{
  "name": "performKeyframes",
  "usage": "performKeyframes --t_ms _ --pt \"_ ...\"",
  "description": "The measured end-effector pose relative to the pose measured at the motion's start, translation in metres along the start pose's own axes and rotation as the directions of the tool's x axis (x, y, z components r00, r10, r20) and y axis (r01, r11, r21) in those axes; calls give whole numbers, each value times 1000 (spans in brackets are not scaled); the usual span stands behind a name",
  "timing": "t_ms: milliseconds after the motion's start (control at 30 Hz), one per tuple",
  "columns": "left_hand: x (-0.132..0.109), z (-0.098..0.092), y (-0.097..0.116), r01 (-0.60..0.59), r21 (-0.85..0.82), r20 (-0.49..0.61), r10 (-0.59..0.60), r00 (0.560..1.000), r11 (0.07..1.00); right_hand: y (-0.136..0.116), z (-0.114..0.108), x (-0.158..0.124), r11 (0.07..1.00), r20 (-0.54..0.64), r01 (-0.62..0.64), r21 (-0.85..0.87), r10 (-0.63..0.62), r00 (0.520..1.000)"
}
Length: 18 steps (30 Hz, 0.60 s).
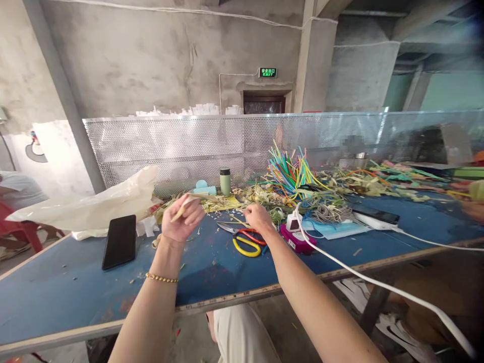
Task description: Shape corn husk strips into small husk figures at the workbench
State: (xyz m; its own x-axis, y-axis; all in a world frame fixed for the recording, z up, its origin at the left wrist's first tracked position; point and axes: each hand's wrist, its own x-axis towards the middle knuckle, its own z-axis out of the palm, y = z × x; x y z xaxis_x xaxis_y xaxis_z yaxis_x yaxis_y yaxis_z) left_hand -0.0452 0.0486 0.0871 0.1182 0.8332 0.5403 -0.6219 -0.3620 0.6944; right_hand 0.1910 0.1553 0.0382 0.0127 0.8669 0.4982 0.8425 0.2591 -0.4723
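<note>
My left hand is closed with its palm turned up, pinching a pale, dried husk strip that pokes out past the fingers. To its right, my right hand is curled shut above the table; whatever its fingers hold is hidden. A thin pale strip lies close to those fingertips, and I cannot tell whether they grip it. Just below the right hand rest scissors with one yellow and one red-orange handle. Dried husk scraps are heaped behind both hands.
On the blue table are a black phone, a plastic bag, a green bottle, colourful pipe-cleaner-like stems and a purple box with a charger. A white cable crosses the table edge at right. Other people sit at both sides.
</note>
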Motion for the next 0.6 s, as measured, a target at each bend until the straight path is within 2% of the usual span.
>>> performKeyframes --t_ms 100,167,233,300,367,433,500,533,600 --pt "-5 -9 13 -248 -114 -75 241 968 962 9 -1 3 987 -3 -157 -29 157 988" --pt "-4 -12 16 -308 -143 -93 297 950 941 14 -1 5 978 46 -175 112 171 984" --pt "1 -12 12 -226 -111 -85 217 972 968 15 0 6 941 126 -145 306 110 986" --pt "7 -10 3 -46 -9 -89 45 995 999 13 1 4 897 170 -121 426 52 984" --pt "13 -7 -10 115 159 -153 -91 984 981 10 1 2 869 198 -116 481 22 980" --pt "16 -5 -22 172 297 -242 -100 965 939 8 0 0 867 221 -121 484 13 975" --pt "18 -5 -34 240 360 -305 -129 944 902 7 -2 0 898 226 -134 420 39 973" --pt "18 -5 -39 271 389 -322 -146 935 880 8 -4 0 920 202 -136 366 64 977" --pt "18 -6 -48 321 453 -345 -169 923 832 8 -10 2 957 70 -123 262 108 992"
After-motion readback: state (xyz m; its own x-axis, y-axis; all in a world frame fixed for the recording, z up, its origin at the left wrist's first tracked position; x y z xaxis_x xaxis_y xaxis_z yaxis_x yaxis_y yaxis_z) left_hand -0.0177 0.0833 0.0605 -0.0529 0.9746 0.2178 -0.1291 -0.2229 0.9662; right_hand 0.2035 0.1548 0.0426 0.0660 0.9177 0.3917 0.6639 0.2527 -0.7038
